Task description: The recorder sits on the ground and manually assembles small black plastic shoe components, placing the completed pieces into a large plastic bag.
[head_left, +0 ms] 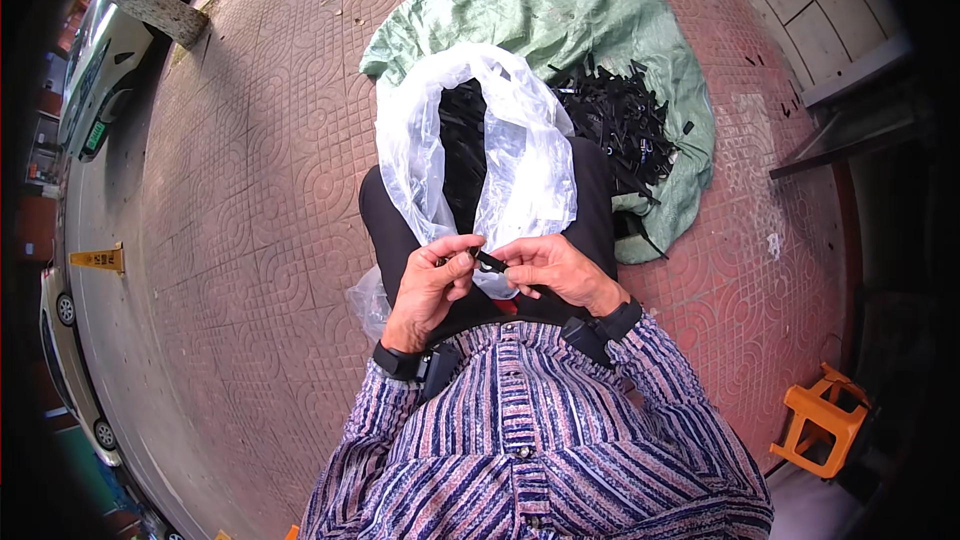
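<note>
Both hands meet over my lap at a small black strip-like piece [490, 261], which has a pale glint near its middle. The thumb and fingertips of my left hand [432, 285] pinch one end of it. At the other end, my right hand [562, 270] grips it in the same way. Just beyond my fingers, a clear plastic bag [530, 175] lies open between my knees. Dark pieces [461, 140] show inside its mouth; their exact kind is hard to make out.
A green woven sheet [440, 25] is spread ahead on the patterned red paving [290, 140]. On its right part lies a heap of small black pieces [625, 130]. An orange plastic stool [822, 422] stands at the lower right. Parked cars [75, 360] line the left side.
</note>
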The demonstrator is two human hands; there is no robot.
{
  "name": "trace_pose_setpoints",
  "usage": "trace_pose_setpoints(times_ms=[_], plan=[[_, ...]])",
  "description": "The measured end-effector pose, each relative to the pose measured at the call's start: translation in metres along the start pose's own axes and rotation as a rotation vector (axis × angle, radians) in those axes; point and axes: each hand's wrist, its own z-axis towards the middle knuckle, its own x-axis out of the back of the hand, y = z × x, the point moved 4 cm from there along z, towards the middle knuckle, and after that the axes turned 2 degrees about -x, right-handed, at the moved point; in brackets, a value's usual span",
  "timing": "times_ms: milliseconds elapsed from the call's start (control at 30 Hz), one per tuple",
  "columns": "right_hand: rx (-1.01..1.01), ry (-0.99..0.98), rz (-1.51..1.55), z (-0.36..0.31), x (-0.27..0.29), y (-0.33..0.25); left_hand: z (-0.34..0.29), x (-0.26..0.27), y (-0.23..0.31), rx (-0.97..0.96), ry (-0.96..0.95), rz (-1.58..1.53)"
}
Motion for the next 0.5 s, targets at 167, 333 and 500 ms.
trace_pose_setpoints(times_ms=[167,333,500], plan=[[0.048,0.056,-0.023,0.007,-0.010,-0.012,-0.003,-0.006,-0.004,-0.054,0.017,0.168],[-0.081,0.072,-0.294,0.008,-0.005,-0.014,-0.007,-0.003,0.004,-0.077,0.081,0.272],[-0.140,0.020,-0.312,0.003,-0.007,-0.019,-0.014,-0.003,0.008,-0.048,0.020,0.382]])
